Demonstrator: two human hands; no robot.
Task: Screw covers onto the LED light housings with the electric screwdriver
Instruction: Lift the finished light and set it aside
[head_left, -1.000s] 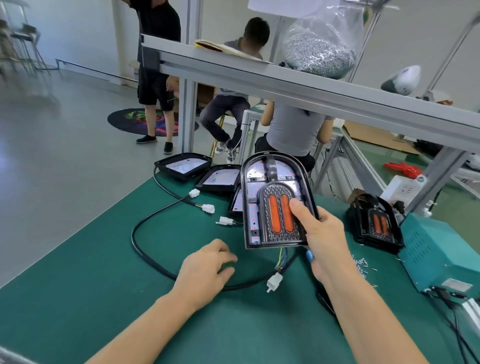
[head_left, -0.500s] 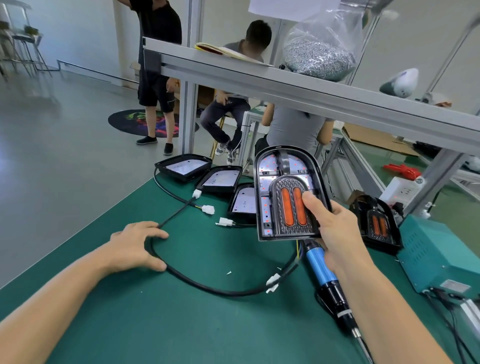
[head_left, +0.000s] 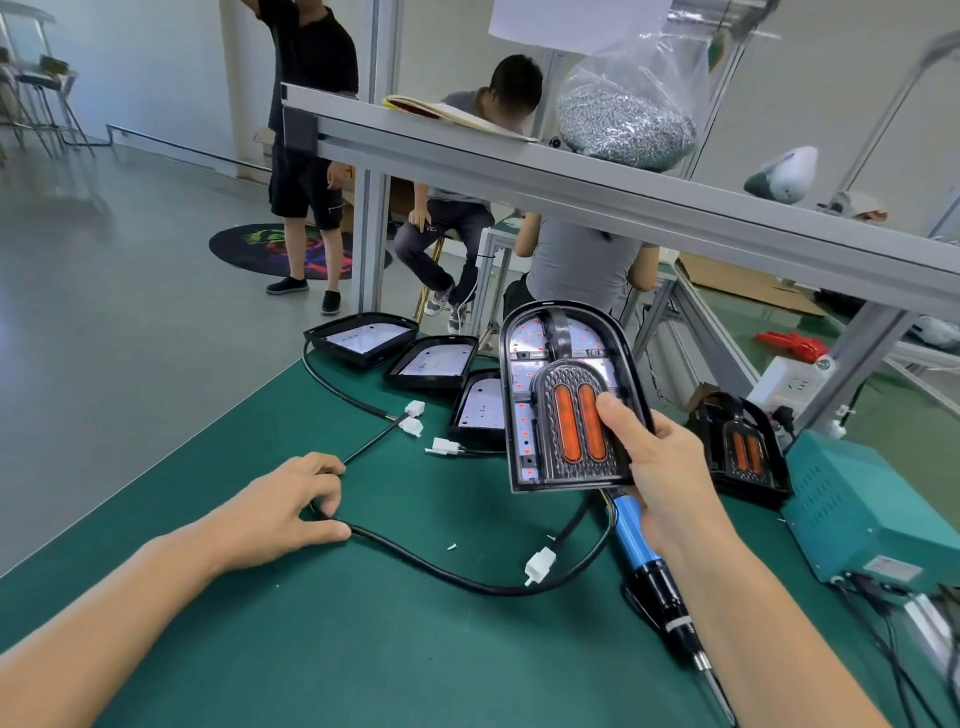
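Holding the LED housing (head_left: 566, 405) upright at centre frame, my right hand (head_left: 660, 478) clamps it, thumb on the cover (head_left: 571, 421). My left hand (head_left: 280, 512) pinches its cable (head_left: 441, 569) lower left. Lying just below the housing, the screwdriver (head_left: 654, 577) points toward the lower right.

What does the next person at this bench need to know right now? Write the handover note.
Right hand: holds a covered light housing upright off the mat, with the blue screwdriver in the same grip.
Left hand: fingers on the black cable on the green mat.
Done: one covered housing lies by the teal box.
Left: three open housings wait at the far edge. Screw state of the held one cannot be told.
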